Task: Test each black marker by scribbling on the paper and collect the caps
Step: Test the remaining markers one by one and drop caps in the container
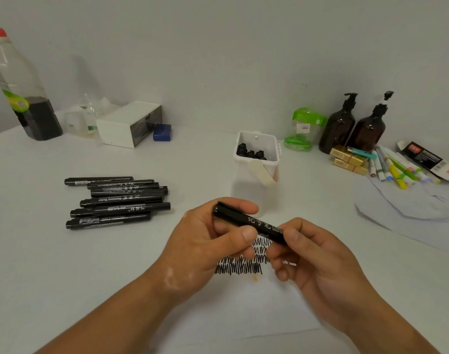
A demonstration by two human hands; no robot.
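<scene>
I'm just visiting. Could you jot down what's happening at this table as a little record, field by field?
Held item: black marker, gripped at one end by the left hand and at the other by the right hand
Under the hands: paper bearing black scribbles
Other markers: pile of black markers lying off to the left
Collected caps: black caps inside the white container behind the hands
Cap on held marker: cannot tell
</scene>
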